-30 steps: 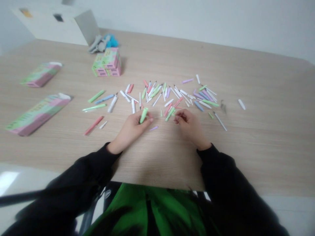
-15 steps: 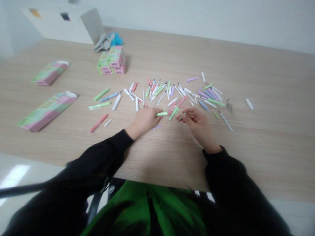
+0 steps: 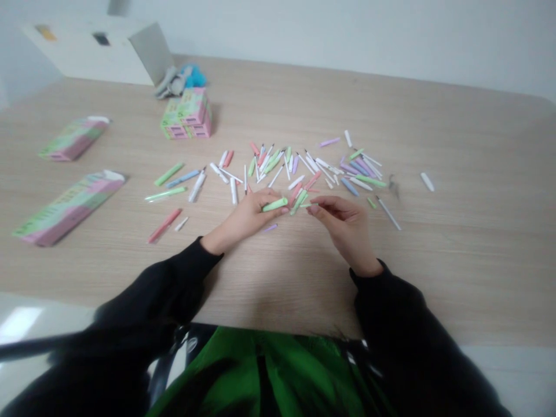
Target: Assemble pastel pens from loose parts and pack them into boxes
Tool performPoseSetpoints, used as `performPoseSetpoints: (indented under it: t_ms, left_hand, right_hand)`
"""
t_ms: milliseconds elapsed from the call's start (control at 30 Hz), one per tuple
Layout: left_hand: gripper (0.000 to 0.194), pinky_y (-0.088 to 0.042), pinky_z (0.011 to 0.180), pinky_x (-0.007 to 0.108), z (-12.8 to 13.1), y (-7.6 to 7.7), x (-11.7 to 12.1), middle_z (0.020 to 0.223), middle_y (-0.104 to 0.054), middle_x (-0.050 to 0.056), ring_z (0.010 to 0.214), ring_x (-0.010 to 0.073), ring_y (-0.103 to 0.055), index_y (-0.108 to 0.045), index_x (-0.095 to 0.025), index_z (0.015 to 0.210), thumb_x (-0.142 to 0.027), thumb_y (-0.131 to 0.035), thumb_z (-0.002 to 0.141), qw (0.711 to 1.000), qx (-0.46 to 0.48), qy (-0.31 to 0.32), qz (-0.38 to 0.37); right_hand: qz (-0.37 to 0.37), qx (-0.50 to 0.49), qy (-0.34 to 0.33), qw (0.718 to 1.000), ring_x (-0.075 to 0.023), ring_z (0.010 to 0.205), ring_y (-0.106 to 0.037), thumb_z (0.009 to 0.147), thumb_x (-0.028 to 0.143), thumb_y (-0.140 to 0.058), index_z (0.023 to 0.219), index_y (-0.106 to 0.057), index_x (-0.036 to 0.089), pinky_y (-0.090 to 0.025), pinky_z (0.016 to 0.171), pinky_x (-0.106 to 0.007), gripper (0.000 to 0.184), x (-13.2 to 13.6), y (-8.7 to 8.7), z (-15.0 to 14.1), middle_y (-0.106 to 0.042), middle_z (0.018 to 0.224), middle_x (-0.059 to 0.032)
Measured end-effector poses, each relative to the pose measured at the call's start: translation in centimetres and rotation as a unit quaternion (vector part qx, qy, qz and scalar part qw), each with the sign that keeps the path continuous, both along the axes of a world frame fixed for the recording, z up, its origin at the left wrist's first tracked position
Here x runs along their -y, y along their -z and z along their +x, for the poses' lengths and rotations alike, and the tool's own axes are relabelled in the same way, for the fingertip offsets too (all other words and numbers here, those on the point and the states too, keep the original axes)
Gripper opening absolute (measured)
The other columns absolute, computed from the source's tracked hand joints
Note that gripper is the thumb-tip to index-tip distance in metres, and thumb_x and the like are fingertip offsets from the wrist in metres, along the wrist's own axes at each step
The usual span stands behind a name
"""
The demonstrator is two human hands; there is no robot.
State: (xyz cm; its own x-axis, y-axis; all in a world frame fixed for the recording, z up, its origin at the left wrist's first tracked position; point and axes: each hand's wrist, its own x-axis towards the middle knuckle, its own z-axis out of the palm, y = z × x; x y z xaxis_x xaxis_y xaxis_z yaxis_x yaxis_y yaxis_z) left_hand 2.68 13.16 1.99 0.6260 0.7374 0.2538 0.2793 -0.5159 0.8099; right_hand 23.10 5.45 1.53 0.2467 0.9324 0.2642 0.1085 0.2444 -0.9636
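Near the middle of the table my left hand (image 3: 253,214) is closed around a green pen barrel (image 3: 275,204), its hollow end facing right. My right hand (image 3: 341,223) pinches a slim light-green pen part (image 3: 306,205) that points left towards the barrel; the two are apart. Just behind and between my hands lie green pen pieces (image 3: 299,200) and a red pen piece (image 3: 295,193). A small purple piece (image 3: 271,227) rests on the table by my left fingers.
Scattered white refills and coloured pen parts (image 3: 278,165) spread behind my hands. At left lie a red pen (image 3: 165,226), a green pen (image 3: 168,174) and two long cartons (image 3: 72,208). Stacked small boxes (image 3: 186,116), gloves (image 3: 180,79) and a white box (image 3: 95,52) stand farther back.
My left hand has tilted the green barrel so its open end shows. My right hand has brought the slim green part round to point at it. The camera view has shifted slightly.
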Motion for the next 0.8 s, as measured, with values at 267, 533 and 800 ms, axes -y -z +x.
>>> performPoseSetpoints:
  t_ms: [267,533,800]
  left_hand:
    - [0.028,-0.050,0.076,0.031,0.01,-0.55,1.14,0.088,-0.074,0.004,0.080,0.0179,-0.065,-0.074,-0.016,0.092,-0.042,-0.064,0.092,0.993,-0.004,0.003,-0.117]
    - [0.030,-0.046,0.070,0.029,-0.25,-0.92,1.26,0.079,-0.070,0.002,0.073,0.0163,-0.061,-0.074,-0.015,0.089,-0.043,-0.063,0.091,0.994,-0.015,-0.010,-0.105]
    - [0.030,-0.047,0.074,0.030,-0.35,-0.96,1.23,0.085,-0.073,0.003,0.077,0.0172,-0.063,-0.075,-0.015,0.091,-0.043,-0.064,0.091,0.995,-0.014,-0.010,-0.094]
  right_hand:
    - [0.026,0.033,0.004,0.999,-0.0172,0.076,-0.072,0.076,0.025,-0.081,0.081,-0.080,0.024,-0.060,0.075,-0.034,0.006,0.73,-0.30,-0.44,-0.079,0.081,-0.0004]
    - [0.035,0.062,-0.010,0.997,-0.0159,0.076,-0.072,0.080,0.021,-0.079,0.084,-0.080,0.024,-0.058,0.076,-0.032,0.005,0.93,-0.50,-0.58,-0.078,0.082,0.0004]
    - [0.042,0.074,-0.013,0.996,-0.0163,0.077,-0.071,0.080,0.021,-0.078,0.084,-0.079,0.025,-0.059,0.077,-0.033,0.005,0.94,-0.50,-0.51,-0.078,0.081,0.0008]
